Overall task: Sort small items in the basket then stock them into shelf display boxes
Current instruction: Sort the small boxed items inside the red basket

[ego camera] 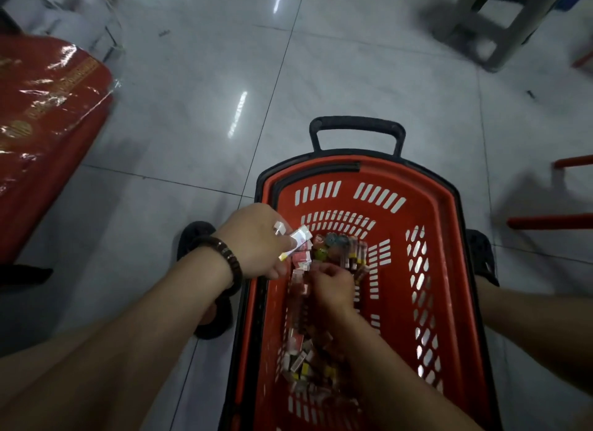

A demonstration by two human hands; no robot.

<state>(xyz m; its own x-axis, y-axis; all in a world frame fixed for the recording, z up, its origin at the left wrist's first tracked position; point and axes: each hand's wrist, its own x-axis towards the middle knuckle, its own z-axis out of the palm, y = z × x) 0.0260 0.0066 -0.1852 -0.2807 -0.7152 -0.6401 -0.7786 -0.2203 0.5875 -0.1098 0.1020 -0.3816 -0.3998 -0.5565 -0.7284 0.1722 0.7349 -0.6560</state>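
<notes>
A red slotted basket (430,225) with a black handle stands on the floor between my feet. Along its bottom lies a pile of small items (305,360): little red, white and yellow boxes and dark tubes. My left hand (256,241), with a bead bracelet at the wrist, hovers over the basket's left rim and holds several small white packets (300,238). My right hand (330,286) is down inside the basket, fingers curled among the small items; what it grips is hidden.
Glossy grey tiles surround the basket. A red plastic-wrapped bundle (41,116) lies at the left. A grey stool (494,23) stands at the top right, and red metal bars (552,222) stick in from the right edge.
</notes>
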